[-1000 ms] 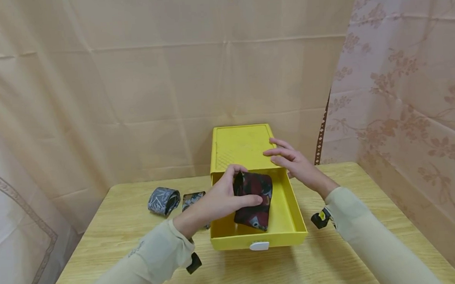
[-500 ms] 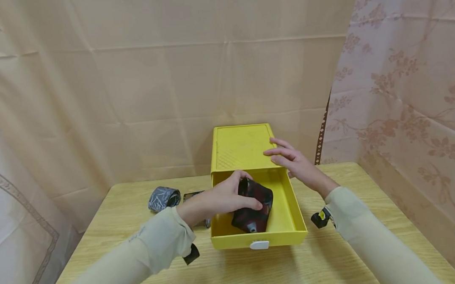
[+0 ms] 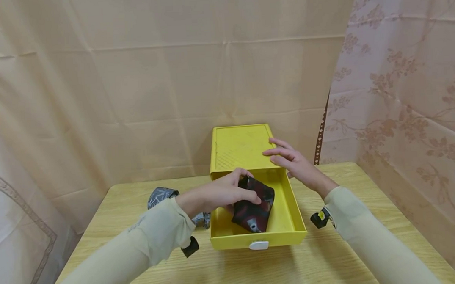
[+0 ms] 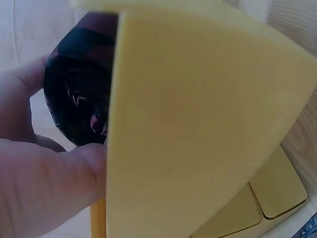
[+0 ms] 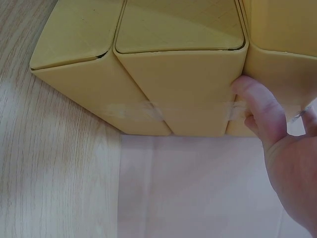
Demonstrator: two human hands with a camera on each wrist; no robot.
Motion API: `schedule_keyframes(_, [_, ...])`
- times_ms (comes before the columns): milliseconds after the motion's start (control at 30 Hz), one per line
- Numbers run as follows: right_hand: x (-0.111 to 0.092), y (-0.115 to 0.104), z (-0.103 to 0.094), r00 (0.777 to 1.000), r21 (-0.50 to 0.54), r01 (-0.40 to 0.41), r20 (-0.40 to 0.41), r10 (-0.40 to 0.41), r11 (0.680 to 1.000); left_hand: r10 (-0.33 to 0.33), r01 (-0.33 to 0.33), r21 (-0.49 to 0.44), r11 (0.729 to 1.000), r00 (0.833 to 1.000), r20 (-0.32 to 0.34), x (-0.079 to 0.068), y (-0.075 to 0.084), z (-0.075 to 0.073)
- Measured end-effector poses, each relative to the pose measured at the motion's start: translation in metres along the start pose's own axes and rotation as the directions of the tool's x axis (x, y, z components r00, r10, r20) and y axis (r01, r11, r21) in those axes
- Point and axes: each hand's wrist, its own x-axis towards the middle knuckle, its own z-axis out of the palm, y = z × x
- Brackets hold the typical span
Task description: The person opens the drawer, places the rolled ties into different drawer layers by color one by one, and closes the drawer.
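Note:
A rolled-up dark red and black patterned cloth (image 3: 255,206) is inside the pulled-out yellow drawer (image 3: 259,240), tilted toward its front. My left hand (image 3: 222,195) holds it, thumb on the near face and fingers behind; in the left wrist view the dark coiled end of the roll (image 4: 74,99) shows past the drawer wall (image 4: 198,109). My right hand (image 3: 297,164) rests with extended fingers on the right top edge of the yellow drawer unit (image 3: 243,145). In the right wrist view a fingertip touches the unit's side wall (image 5: 183,89).
Left of the drawer on the wooden table (image 3: 248,276) lie a grey patterned roll (image 3: 159,196) and a second patterned roll (image 3: 202,220), both partly hidden by my left arm. The drawer has a white handle (image 3: 258,245). A beige curtain (image 3: 152,86) hangs behind.
The dark red roll has tilted and sits slightly lower in the drawer, my left hand turning with it. My left forearm now covers more of the rolls at left. The right hand stays put.

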Motion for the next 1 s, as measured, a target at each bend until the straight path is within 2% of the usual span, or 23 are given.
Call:
schedule_keyframes(67, [-0.001, -0.004, 0.0, 1.0, 0.004, -0.003, 0.006, 0.003, 1.0, -0.018, 0.018, 0.01, 1.0, 1.0, 0.014, 0.001, 0.0, -0.001])
schedule_keyframes(333, [0.008, 0.024, -0.002, 1.0, -0.014, 0.003, -0.017, -0.003, 1.0, -0.089, 0.086, 0.068, 0.994, 0.995, 0.037, 0.006, -0.003, -0.003])
schedule_keyframes(433, [0.008, 0.025, -0.003, 1.0, -0.019, 0.015, -0.019, -0.016, 1.0, -0.094, 0.089, 0.159, 0.983, 0.995, 0.023, 0.005, -0.002, -0.004])
schedule_keyframes(500, [0.008, 0.024, -0.003, 1.0, -0.016, 0.023, -0.019, -0.023, 1.0, -0.078, 0.072, 0.264, 0.962, 0.997, 0.013, 0.004, 0.0, -0.004])
schedule_keyframes(567, [0.008, 0.024, -0.002, 1.0, -0.019, 0.019, -0.02, -0.02, 1.0, -0.041, 0.035, 0.408, 0.912, 0.999, 0.006, 0.002, 0.003, -0.004])
schedule_keyframes(600, [0.008, 0.024, -0.002, 1.0, -0.022, 0.017, -0.021, -0.017, 1.0, -0.009, 0.002, 0.49, 0.871, 1.0, 0.012, 0.0, 0.005, -0.004])
schedule_keyframes(700, [0.007, 0.023, -0.001, 1.0, -0.028, 0.006, -0.023, -0.007, 1.0, 0.111, -0.132, 0.695, 0.706, 0.991, 0.075, -0.005, 0.009, -0.004])
schedule_keyframes(767, [0.006, 0.022, -0.001, 1.0, -0.042, -0.005, -0.024, 0.004, 0.999, 0.174, -0.228, 0.763, 0.605, 0.973, 0.153, -0.008, 0.012, -0.006])
schedule_keyframes(800, [0.006, 0.021, -0.001, 1.0, -0.041, -0.007, -0.022, 0.006, 0.999, 0.195, -0.273, 0.778, 0.566, 0.961, 0.196, -0.01, 0.012, -0.007])
schedule_keyframes(833, [0.006, 0.02, -0.002, 1.0, -0.042, -0.01, -0.02, 0.009, 0.999, 0.209, -0.313, 0.782, 0.54, 0.949, 0.235, -0.011, 0.013, -0.007])
schedule_keyframes(900, [0.005, 0.017, -0.002, 1.0, -0.045, -0.014, -0.015, 0.013, 0.999, 0.221, -0.367, 0.778, 0.51, 0.93, 0.294, -0.013, 0.015, -0.009])
schedule_keyframes(1000, [0.003, 0.012, -0.002, 1.0, -0.03, -0.013, -0.009, 0.013, 0.999, 0.224, -0.395, 0.788, 0.472, 0.918, 0.326, -0.015, 0.018, -0.01])
